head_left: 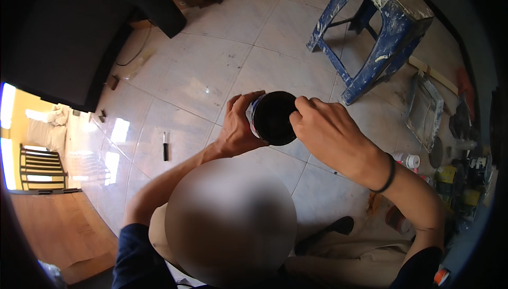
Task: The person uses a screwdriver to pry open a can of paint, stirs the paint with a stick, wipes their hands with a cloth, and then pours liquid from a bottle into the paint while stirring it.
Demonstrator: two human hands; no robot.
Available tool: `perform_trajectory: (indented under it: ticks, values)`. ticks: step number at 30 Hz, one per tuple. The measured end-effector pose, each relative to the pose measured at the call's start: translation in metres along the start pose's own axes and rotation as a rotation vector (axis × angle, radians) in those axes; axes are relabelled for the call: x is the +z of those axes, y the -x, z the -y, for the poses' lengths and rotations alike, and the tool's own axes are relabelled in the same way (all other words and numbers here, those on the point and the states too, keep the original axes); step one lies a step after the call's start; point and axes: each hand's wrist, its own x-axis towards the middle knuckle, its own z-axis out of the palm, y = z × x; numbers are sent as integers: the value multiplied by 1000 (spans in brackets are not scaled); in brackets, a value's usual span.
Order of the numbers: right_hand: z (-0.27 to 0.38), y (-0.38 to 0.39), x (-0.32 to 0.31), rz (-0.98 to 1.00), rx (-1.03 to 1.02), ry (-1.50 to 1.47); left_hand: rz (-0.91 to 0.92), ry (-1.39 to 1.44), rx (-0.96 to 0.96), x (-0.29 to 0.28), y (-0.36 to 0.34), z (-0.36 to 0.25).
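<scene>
My left hand point(235, 129) is wrapped round the left side of a round can point(274, 120) and holds it up over the tiled floor. The can's round top faces me and looks black; I cannot tell whether that is a lid or a dark inside. A bit of a pale, coloured side shows beside my left fingers. My right hand point(328, 130) is closed, its curled fingers at the can's right rim. Whatever they may pinch there is hidden. A small screwdriver point(165, 147) with a black handle lies on the floor to the left.
A paint-spattered blue stool point(378, 35) stands at the far right. Near it lies a clear tray-like frame point(425, 111). A white bottle point(410, 160) and several cans and containers crowd the right side. Dark furniture point(58, 35) fills the far left, and a wooden surface point(63, 231) the near left.
</scene>
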Motion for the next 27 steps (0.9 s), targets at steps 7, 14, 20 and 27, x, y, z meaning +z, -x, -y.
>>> perform_trajectory:
  ticks: [7, 14, 20, 27]
  values:
    - [-21, 11, -59, -287, 22, -143, 149, -173, 59, -67, -57, -71]
    - [-22, 57, -127, -121, 22, -276, 190, -169, 113, -86, -73, -137]
    - [-29, 102, -170, -191, 168, -30, 238, -137, 305, -67, -84, -164]
    - [-6, 115, -168, -92, 160, -240, 308, 40, 332, -33, -89, -161]
